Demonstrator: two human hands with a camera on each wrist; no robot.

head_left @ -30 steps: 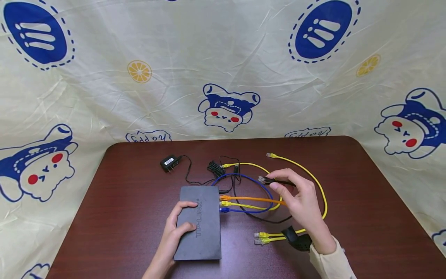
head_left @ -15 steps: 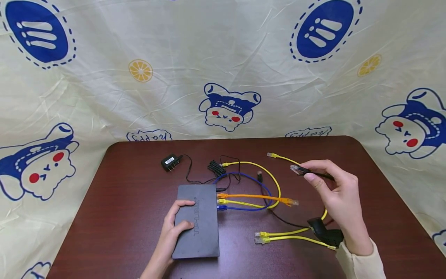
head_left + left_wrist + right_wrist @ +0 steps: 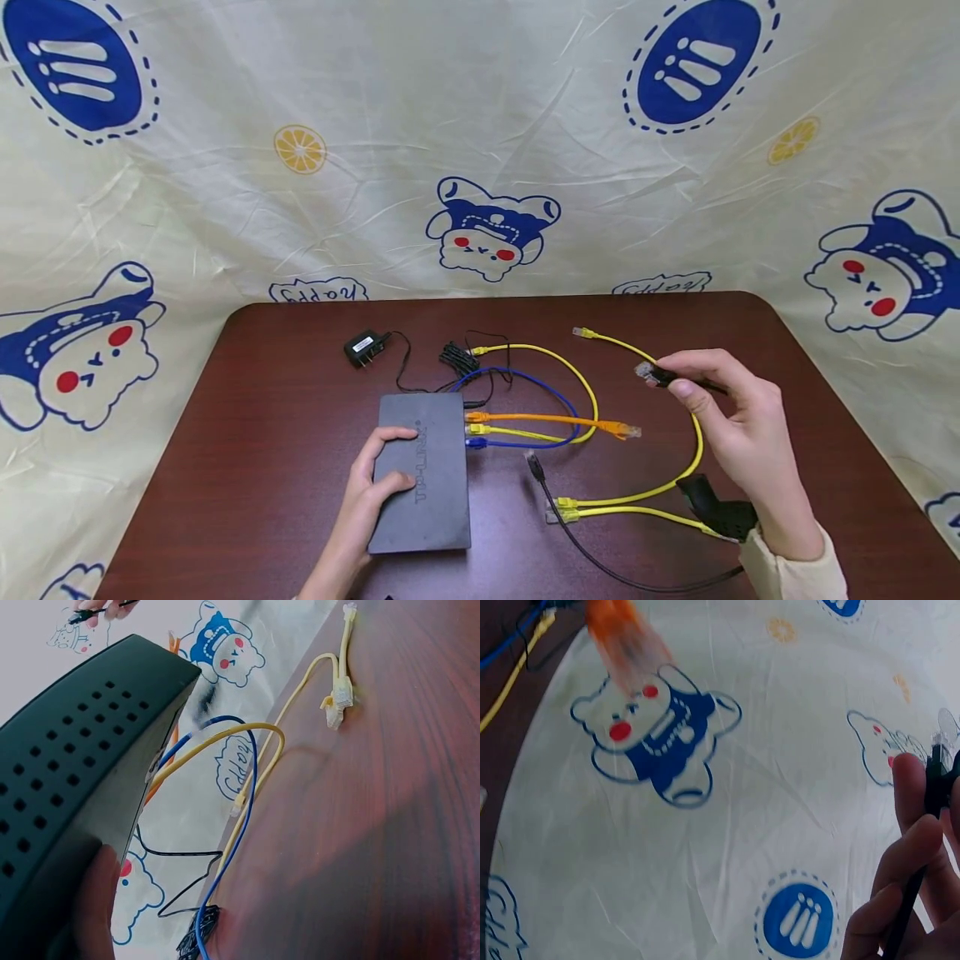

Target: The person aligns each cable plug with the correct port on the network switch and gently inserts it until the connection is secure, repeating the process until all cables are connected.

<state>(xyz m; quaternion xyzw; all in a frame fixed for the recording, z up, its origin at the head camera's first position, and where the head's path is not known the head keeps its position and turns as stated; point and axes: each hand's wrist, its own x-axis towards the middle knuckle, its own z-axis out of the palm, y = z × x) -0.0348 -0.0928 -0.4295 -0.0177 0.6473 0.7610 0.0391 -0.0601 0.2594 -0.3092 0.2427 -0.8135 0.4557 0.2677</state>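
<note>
I've got right grip [image 3: 750, 433] pinching black plug [image 3: 662, 377], left grip [image 3: 367, 496] holding gray box [image 3: 441, 487]; black cord [image 3: 600, 568] crossing yellow plugs [image 3: 567, 504], lower right, could drag them if pulled.

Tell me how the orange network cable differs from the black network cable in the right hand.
The slim orange network cable is plugged into the flat dark-grey box; the slim black network cable isn't. The right hand pinches the black cable, not the orange cable. Both show a clear plastic plug.
</note>
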